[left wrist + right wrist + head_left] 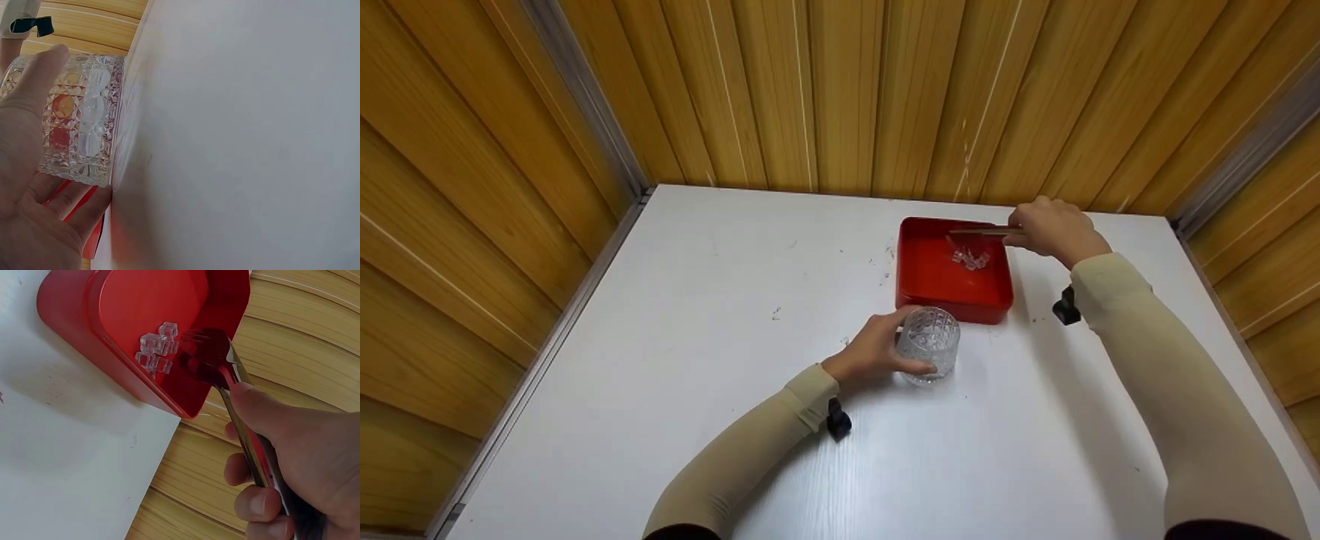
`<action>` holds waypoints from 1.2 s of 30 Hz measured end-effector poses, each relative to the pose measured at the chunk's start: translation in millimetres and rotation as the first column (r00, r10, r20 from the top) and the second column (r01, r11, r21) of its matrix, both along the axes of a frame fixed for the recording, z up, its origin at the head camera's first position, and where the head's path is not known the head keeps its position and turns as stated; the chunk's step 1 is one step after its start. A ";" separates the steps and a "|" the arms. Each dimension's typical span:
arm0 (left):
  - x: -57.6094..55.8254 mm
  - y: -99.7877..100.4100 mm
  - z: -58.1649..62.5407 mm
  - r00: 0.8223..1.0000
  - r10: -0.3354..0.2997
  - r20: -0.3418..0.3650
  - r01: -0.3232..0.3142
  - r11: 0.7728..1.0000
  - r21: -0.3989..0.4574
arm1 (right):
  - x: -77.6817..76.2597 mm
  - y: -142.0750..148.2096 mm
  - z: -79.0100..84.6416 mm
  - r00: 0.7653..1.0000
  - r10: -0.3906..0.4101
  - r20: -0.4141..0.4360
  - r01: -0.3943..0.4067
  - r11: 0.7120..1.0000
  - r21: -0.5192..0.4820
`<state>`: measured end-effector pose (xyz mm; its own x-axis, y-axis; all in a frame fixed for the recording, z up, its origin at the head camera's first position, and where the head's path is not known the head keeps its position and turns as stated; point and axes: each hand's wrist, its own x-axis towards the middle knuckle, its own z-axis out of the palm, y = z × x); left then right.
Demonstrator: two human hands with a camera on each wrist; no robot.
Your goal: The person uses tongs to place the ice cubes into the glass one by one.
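Note:
My left hand (877,349) holds a clear cut-glass tumbler (931,341) that stands upright on the white table, thumb on the near side and fingers on the far side. In the left wrist view, the fingers curve round the faceted wall of the tumbler (79,118). With my right hand (1057,229) I grip a pair of metal serving tongs (247,433), one end of which is shaped like a fork. The tong tips reach over the rim into a red square tray (922,289), beside a small heap of clear ice-like cubes (152,346).
A white table (697,322) carries everything, with small dark marks (776,313) on its surface. Wood-patterned panels (840,97) rise behind the table and on both sides. The tumbler stands just in front of the tray's near wall.

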<state>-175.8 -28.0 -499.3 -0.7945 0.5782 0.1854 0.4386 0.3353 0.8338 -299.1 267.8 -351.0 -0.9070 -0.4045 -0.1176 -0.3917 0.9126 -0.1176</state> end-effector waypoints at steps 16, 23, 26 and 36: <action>0.2 -1.3 -6.3 1.000 -0.001 -0.015 0.001 1.000 -0.014 | -3.5 -3.8 -8.5 0.998 -0.050 0.042 0.051 0.998 -0.022; -0.5 -2.3 -7.1 1.000 -0.004 -0.025 0.004 1.000 0.015 | -6.2 -6.2 -9.6 0.998 -0.049 0.026 0.050 0.998 -0.022; -0.4 -2.2 -6.9 1.000 -0.004 -0.021 0.005 1.000 0.024 | -6.7 -8.3 -10.2 0.999 -0.046 0.011 0.047 0.999 -0.012; 0.3 -2.6 -7.7 1.000 0.010 0.004 -0.010 1.000 0.019 | -8.5 -9.8 -14.9 0.998 -0.055 0.026 0.056 0.998 -0.014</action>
